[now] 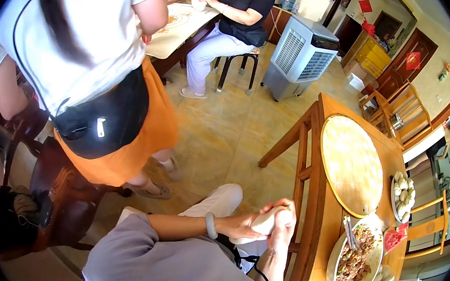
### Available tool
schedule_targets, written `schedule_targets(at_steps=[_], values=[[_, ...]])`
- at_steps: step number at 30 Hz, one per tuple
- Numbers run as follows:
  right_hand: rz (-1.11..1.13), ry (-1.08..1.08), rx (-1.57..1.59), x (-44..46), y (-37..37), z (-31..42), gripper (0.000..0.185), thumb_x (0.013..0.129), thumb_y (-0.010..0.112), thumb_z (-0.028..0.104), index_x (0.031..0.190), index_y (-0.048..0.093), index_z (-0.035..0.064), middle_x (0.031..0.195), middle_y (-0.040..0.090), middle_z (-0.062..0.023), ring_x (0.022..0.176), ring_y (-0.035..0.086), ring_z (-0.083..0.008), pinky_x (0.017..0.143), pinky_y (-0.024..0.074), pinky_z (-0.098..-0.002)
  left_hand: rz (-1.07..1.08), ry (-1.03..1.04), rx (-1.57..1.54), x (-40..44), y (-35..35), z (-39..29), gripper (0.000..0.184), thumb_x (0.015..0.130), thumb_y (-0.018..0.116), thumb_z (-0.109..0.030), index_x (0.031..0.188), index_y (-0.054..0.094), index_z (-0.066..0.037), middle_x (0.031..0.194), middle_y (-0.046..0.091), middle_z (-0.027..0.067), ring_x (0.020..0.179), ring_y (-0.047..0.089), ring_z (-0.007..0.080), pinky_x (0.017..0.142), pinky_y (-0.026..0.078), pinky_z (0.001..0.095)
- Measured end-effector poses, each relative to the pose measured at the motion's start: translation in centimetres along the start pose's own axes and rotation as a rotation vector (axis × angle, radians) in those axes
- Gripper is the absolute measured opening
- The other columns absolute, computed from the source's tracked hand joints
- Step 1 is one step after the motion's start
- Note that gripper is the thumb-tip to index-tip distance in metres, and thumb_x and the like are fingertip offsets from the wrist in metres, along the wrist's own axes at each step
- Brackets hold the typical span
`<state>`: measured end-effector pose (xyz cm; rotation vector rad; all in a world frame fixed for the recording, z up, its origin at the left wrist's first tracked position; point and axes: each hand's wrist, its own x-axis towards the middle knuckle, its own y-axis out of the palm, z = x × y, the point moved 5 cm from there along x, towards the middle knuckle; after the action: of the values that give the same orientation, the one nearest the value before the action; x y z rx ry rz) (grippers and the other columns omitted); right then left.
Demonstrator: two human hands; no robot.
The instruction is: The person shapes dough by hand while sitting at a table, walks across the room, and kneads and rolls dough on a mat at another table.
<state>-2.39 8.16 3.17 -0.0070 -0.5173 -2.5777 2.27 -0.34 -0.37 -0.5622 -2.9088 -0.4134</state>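
A large pale bowl (pixel 332 261) of brown, crumbly minced filling (pixel 358 258) stands at the near end of a wooden table (pixel 320 229), with chopsticks (pixel 350 232) leaning into the mixture. Beyond it, a plate (pixel 394 199) holds plump white dumplings (pixel 404 194), heaped together. A round wooden board (pixel 352 165), its surface pale and smooth-looking, lies to their left, while a crumpled red packet (pixel 394 238) sits between bowl and plate.

Left of the table, above the lap of a seated person in grey, the left hand (pixel 238 229), a pale bangle (pixel 211 226) at its wrist, and the right hand (pixel 283 232) close around a soft, rounded piece of white dough (pixel 264 222). The fingers of both are partly curled; those beneath the dough are hidden, and whether it encloses anything cannot be told.

At the near edge, the bowl's rim and some pale items (pixel 383 276) beside it are cut off. Far left, a person in an orange garment (pixel 96 93) stands with back turned; at a far table (pixel 186 29), a seated person in black (pixel 246 6) holds white dough (pixel 199 4).
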Motion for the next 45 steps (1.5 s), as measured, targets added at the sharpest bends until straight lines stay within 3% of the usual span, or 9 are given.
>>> schedule_targets(at_steps=[5, 9, 13, 20, 27, 31, 35, 41, 45], values=[[-0.090, -0.023, -0.011, 0.5, -0.5, -0.6, 0.072, 0.073, 0.081, 0.032, 0.124, 0.040, 0.0037, 0.118, 0.054, -0.0153, 0.105, 0.056, -0.0246, 0.094, 0.0434, -0.0367, -0.252, -0.123, 0.113, 0.3, -1.4, 0.9, 0.059, 0.087, 0.068, -0.018, 0.137, 0.038, -0.007, 0.118, 0.057, 0.0079, 0.107, 0.055, 0.0161, 0.089, 0.046, 0.0320], [-0.178, -0.032, -0.337, 0.5, -0.1, -1.3, 0.059, 0.077, 0.080, 0.022, 0.119, 0.043, 0.0036, 0.095, 0.058, -0.0075, 0.088, 0.055, -0.0150, 0.079, 0.0460, -0.0277, -0.091, 0.082, 0.195, 0.6, -0.4, -0.2, 0.070, 0.084, 0.070, -0.016, 0.137, 0.029, 0.001, 0.114, 0.052, 0.0108, 0.102, 0.055, 0.0187, 0.086, 0.047, 0.0322], [-0.207, -0.019, -0.167, 0.8, -1.5, -1.4, 0.033, 0.085, 0.072, 0.023, 0.099, 0.047, 0.0056, 0.078, 0.056, -0.0055, 0.068, 0.054, -0.0110, 0.058, 0.0459, -0.0230, -0.023, -0.151, 0.388, -0.8, -0.7, 0.4, 0.076, 0.076, 0.077, -0.024, 0.129, 0.034, 0.007, 0.105, 0.053, 0.0117, 0.091, 0.054, 0.0174, 0.077, 0.046, 0.0296], [0.010, 0.051, 0.326, 0.8, 0.6, -1.1, 0.027, 0.090, 0.063, 0.029, 0.090, 0.049, 0.0063, 0.075, 0.055, -0.0079, 0.068, 0.055, -0.0182, 0.066, 0.0478, -0.0321, 0.175, -0.211, -0.108, 0.1, -0.9, 1.3, 0.055, 0.078, 0.075, -0.021, 0.119, 0.047, 0.001, 0.100, 0.056, 0.0069, 0.094, 0.054, 0.0152, 0.079, 0.046, 0.0275], [-0.063, 0.004, -0.018, 1.3, 0.3, -0.8, 0.060, 0.076, 0.077, 0.040, 0.115, 0.047, 0.0051, 0.110, 0.057, -0.0168, 0.101, 0.057, -0.0244, 0.087, 0.0483, -0.0365, -0.010, -0.380, -0.123, -0.3, -1.3, 1.7, 0.042, 0.082, 0.071, -0.021, 0.114, 0.053, -0.001, 0.093, 0.063, 0.0057, 0.074, 0.062, 0.0124, 0.064, 0.050, 0.0251], [-0.181, -0.047, -0.077, 1.3, -0.3, -1.9, 0.057, 0.081, 0.075, 0.026, 0.122, 0.042, 0.0057, 0.096, 0.059, -0.0114, 0.087, 0.060, -0.0206, 0.079, 0.0509, -0.0336, -0.267, -0.014, 0.197, 0.0, -2.3, 1.3, 0.048, 0.080, 0.073, -0.022, 0.117, 0.051, 0.000, 0.093, 0.064, 0.0096, 0.085, 0.063, 0.0194, 0.074, 0.050, 0.0334], [-0.216, -0.069, -0.057, 1.8, -0.9, -2.5, 0.040, 0.087, 0.069, 0.022, 0.115, 0.046, 0.0056, 0.080, 0.056, -0.0059, 0.071, 0.058, -0.0159, 0.066, 0.0494, -0.0284, -0.242, -0.164, 0.526, -0.3, -2.5, 2.3, 0.065, 0.076, 0.075, -0.024, 0.125, 0.043, 0.001, 0.101, 0.061, 0.0152, 0.092, 0.061, 0.0236, 0.082, 0.048, 0.0364], [-0.183, -0.037, 0.095, 1.6, -1.3, -2.3, 0.034, 0.088, 0.066, 0.024, 0.110, 0.047, 0.0059, 0.078, 0.053, -0.0057, 0.067, 0.056, -0.0163, 0.061, 0.0494, -0.0296, -0.010, -0.108, 0.064, -0.6, -3.9, 2.5, 0.077, 0.078, 0.073, -0.029, 0.134, 0.031, 0.003, 0.121, 0.050, 0.0147, 0.115, 0.051, 0.0227, 0.095, 0.042, 0.0348], [-0.234, -0.023, 0.153, 0.7, -1.5, -1.8, 0.035, 0.088, 0.066, 0.025, 0.110, 0.047, 0.0068, 0.076, 0.053, -0.0058, 0.066, 0.055, -0.0164, 0.060, 0.0493, -0.0308, -0.956, 0.157, -0.191, -2.7, -15.7, -4.2, 0.048, 0.093, 0.056, -0.034, 0.131, 0.039, -0.011, 0.123, 0.052, 0.0032, 0.118, 0.049, 0.0181, 0.098, 0.039, 0.0374]])
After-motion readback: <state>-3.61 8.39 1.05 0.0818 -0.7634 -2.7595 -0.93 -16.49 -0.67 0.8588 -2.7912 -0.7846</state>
